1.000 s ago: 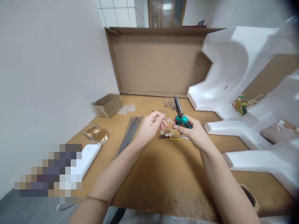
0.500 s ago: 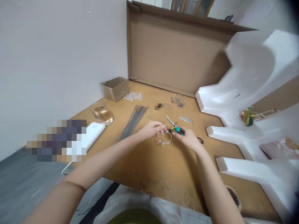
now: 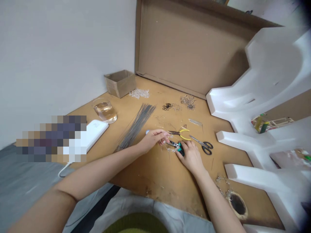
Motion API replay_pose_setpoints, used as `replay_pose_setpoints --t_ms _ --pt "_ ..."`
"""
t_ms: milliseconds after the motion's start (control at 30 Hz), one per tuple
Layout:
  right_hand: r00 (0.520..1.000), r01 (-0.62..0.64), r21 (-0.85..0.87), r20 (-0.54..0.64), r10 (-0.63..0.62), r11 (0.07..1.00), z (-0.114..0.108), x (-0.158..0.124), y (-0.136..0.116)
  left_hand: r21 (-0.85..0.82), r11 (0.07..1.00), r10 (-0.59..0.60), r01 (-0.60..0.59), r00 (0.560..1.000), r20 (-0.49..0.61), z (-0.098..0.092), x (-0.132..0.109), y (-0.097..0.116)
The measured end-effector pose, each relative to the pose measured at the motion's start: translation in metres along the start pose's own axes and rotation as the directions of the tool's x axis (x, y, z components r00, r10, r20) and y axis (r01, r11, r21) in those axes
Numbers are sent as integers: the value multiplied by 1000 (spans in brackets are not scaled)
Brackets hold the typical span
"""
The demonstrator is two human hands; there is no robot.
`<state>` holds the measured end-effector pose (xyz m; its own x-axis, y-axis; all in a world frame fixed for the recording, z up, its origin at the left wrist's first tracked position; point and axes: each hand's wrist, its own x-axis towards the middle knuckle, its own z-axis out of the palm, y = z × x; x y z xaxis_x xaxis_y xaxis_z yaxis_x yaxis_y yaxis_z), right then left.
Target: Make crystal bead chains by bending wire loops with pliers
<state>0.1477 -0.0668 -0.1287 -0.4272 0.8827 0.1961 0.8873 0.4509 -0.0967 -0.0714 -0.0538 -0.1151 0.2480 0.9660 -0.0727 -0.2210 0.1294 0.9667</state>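
Observation:
My left hand pinches a wire ring strung with clear beads between thumb and fingertips. My right hand is closed around the green-and-black handles of a pair of pliers, whose jaws point left at the ring, near my left fingertips. Whether the jaws grip the wire is too small to tell. Just beyond both hands lies a pair of yellow-handled pliers. Black-handled scissors rest right of my right hand.
A bundle of grey wires lies left of my hands. Further back are clear beads, a cardboard box, black rings and small wire pieces. A glass and white power bank stand left; white foam lines the right.
My right hand has lowered and turned the green-handled pliers, so the jaws now point left to the ring instead of up and away. The yellow pliers and scissors have come into fuller view.

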Motion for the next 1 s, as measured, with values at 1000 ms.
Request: replay_pose_setpoints --t_ms 1000 --pt "901 -428 887 403 163 175 -23 -9 -8 253 964 28 -80 979 204 11 -14 -13"
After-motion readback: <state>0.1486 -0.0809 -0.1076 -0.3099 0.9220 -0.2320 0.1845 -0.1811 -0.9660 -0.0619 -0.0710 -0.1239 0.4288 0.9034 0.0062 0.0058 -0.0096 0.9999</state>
